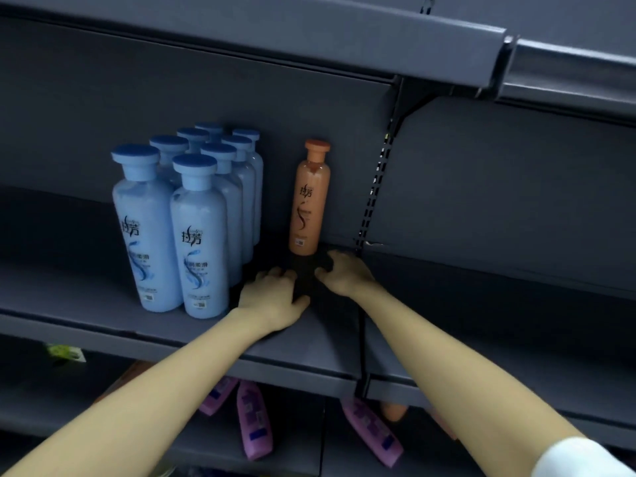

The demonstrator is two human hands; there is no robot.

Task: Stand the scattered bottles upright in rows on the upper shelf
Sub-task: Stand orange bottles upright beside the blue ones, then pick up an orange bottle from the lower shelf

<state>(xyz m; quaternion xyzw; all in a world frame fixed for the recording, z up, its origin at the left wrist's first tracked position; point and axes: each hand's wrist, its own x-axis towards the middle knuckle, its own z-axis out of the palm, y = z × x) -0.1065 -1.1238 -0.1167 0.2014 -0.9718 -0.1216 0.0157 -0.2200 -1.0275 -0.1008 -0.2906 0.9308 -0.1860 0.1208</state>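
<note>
Nearest, below, the purple bottles [254,421] lay flat, long axes running roughly front to back. Smooth plastic, probably light and a bit slick, so best gripped round the mid-body. On the upper shelf [86,304], the left hand [272,294] and right hand [344,273] sat with fingers bent either side of a dark patch; a grip couldn't be told. Just beyond, the orange bottle [309,201] stood upright, cap up, beside the rowed blue bottles [192,215].

Blue bottles [199,242] block left; shelf [481,304] free right of orange bottle [309,201].
</note>
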